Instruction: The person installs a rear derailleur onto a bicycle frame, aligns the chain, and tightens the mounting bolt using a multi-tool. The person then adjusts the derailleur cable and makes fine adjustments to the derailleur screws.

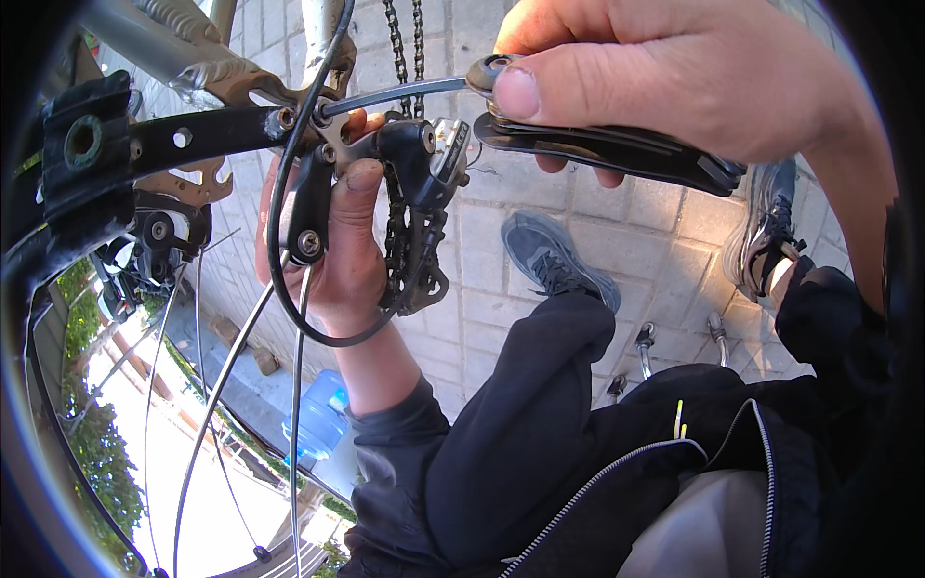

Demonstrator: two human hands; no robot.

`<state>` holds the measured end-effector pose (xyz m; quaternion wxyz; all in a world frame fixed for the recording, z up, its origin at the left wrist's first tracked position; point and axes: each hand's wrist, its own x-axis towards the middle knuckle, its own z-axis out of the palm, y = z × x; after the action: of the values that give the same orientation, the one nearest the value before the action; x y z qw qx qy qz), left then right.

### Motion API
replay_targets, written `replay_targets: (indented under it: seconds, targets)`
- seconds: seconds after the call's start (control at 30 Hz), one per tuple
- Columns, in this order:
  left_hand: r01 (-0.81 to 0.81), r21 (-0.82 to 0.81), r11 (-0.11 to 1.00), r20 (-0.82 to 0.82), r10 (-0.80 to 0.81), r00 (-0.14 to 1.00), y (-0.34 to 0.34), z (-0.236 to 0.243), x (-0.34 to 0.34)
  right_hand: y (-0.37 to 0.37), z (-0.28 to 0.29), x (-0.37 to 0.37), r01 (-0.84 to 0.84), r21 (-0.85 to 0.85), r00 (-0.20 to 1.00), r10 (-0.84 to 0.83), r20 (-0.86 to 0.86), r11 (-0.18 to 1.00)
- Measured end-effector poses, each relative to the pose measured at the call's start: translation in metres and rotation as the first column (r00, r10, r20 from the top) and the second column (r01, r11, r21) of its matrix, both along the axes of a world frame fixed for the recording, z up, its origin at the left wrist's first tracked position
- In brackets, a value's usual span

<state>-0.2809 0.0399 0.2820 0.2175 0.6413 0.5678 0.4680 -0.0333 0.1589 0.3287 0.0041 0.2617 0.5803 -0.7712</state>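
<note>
My right hand (684, 77) grips a black folding multi-tool (602, 149), its thumb pressed near the pivot. From it a long hex key (405, 92) reaches left, its tip at a bolt by the bicycle's frame end. My left hand (337, 260) is wrapped around the black rear derailleur (409, 144) from below, thumb up against its body and some fingers hidden behind it. A black cable housing (277, 222) loops down in front of that hand. The chain (397, 48) runs up from behind the derailleur.
Left of my hands are the silver frame (164, 43), a black metal bar (207, 135) and wheel spokes (226, 385). Below lie paving bricks (491, 241), a grey shoe (554, 255) and a dark shoe (761, 236). A blue water bottle (323, 414) and chrome legs (646, 349) show too.
</note>
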Motion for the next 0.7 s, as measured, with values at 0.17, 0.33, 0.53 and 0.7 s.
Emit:
replay_targets:
  seconds: [0.17,0.33,0.53,0.7]
  targets:
    - [-0.016,-0.001,1.0,-0.03,0.016,0.999,-0.004,0.004,-0.001,-0.019,-0.006,0.0,0.077,0.197,0.993,-0.059,-0.098,0.977]
    - [-0.139,-0.07,0.988,-0.129,0.129,0.983,-0.008,0.009,0.0,-0.024,-0.004,0.0,0.102,0.201,0.993,-0.087,-0.083,0.974]
    - [-0.02,0.003,1.0,-0.085,0.02,0.996,-0.003,0.006,-0.003,-0.011,0.005,0.0,0.055,0.063,0.998,-0.056,0.014,0.997]
    - [-0.045,-0.023,0.999,-0.019,0.044,0.999,-0.014,0.008,-0.008,-0.002,0.007,-0.022,-0.049,-0.098,0.991,0.06,0.121,0.994]
